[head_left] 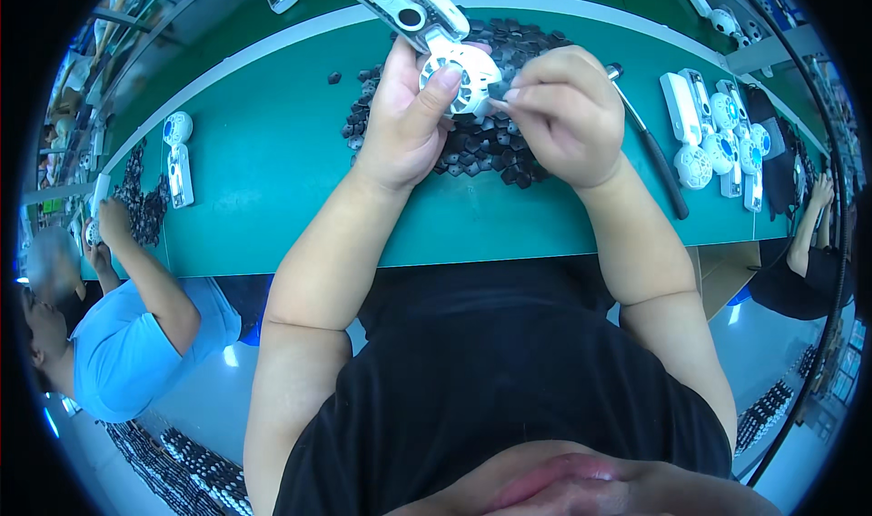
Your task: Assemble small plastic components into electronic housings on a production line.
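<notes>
Holding a small white handheld fan body (427,21), your left hand (404,121) is curled around its round head, the thumb pressed flat across the white fan grille (465,78). The fan's long axis runs away from you and to your left: its handle sticks out beyond your left fingers, angled toward the far edge of the green counter (272,171), while the round head sits between your two hands.

Your right hand (563,116) is just beside the fan head, on its right, closed into a loose fist. Its fingertips (510,96) pinch a small dark part (498,89) that meets the rim of the grille. Whether the part is seated or only touching cannot be told. So the fan lies between the hands, gripped by the left and met by the right, and the two hands nearly touch.

Both forearms come up from the lower edge and converge, wrists lifted above the counter. Directly beneath and beyond your hands lies a heap of small black parts (490,143). A dark-handled screwdriver (654,162) lies to the right of your right hand, well apart. Farther right, a cluster of white fan pieces (718,134) rests on the counter. Far to your left, another person's hand (113,221) works near more white fan pieces (177,157).
</notes>
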Motion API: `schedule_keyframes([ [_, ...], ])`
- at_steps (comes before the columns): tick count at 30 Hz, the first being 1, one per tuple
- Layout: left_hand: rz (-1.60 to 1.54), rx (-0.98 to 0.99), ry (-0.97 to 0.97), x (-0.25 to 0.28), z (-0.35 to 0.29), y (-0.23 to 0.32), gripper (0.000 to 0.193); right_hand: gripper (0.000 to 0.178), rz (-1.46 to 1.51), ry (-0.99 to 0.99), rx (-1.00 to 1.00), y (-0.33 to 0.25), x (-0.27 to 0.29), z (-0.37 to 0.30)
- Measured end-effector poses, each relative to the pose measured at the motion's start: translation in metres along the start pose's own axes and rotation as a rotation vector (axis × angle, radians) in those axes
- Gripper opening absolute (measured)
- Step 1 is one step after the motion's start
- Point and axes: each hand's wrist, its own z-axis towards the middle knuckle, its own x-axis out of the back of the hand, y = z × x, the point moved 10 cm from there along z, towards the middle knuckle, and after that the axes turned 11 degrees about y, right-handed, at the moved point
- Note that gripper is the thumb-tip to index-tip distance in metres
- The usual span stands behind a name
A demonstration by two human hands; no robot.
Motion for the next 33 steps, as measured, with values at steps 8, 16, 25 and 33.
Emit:
schedule_keyframes([
  [8,0.048,-0.109,-0.017,0.0,0.003,0.002,0.058,0.015,-0.001,-0.079,-0.316,0.023,-0.003,-0.006],
  [16,0.066,-0.101,0.05,0.01,0.004,-0.002,0.062,0.008,0.0,-0.06,-0.47,0.034,0.002,-0.013],
  [25,0.083,-0.166,0.034,0.003,0.002,0.002,0.065,0.022,0.52,-0.089,-1.282,0.068,-0.034,-0.067],
  [33,0.147,-0.24,0.058,-0.001,-0.004,0.007,0.067,0.03,0.34,0.029,-0.987,0.073,-0.031,-0.067],
])
